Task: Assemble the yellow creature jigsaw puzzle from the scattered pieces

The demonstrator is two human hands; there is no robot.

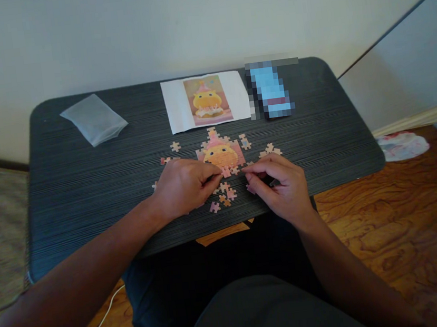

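Observation:
A partly assembled jigsaw puzzle [221,155] lies mid-table, showing a yellow cartoon face under a pink party hat. My left hand [187,186] is closed in a pinch at its lower edge, on a pink puzzle piece [226,172]. Just right of it, my right hand [283,185] has thumb and index finger together at the puzzle's lower right corner, on a small puzzle piece mostly hidden by the fingertips. Loose puzzle pieces [230,194] lie below the puzzle. More sit at its right [270,149] and upper left [175,146], some partly covered by my hands.
Behind the puzzle lies a white sheet with the reference picture [207,101]. A phone [271,90], blurred out, rests to its right. At the far left is a translucent plastic bag [96,120]. The dark table [330,134] stands against a wall.

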